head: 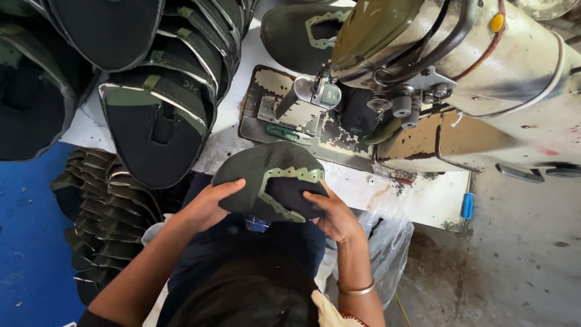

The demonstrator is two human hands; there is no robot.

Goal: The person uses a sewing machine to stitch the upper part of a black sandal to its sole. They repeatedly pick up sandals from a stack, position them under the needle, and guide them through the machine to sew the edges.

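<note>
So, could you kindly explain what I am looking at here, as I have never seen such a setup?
This is one view from a camera worn on the person's head, looking down. The left hand and right hand together hold a dark green shoe upper with a lighter green zigzag trim. Ahead, on the white table, stands a worn cream sewing machine. Stacks of similar dark uppers lie on the left, with more piled below. A blue-handled tool hangs at the table edge.
</note>
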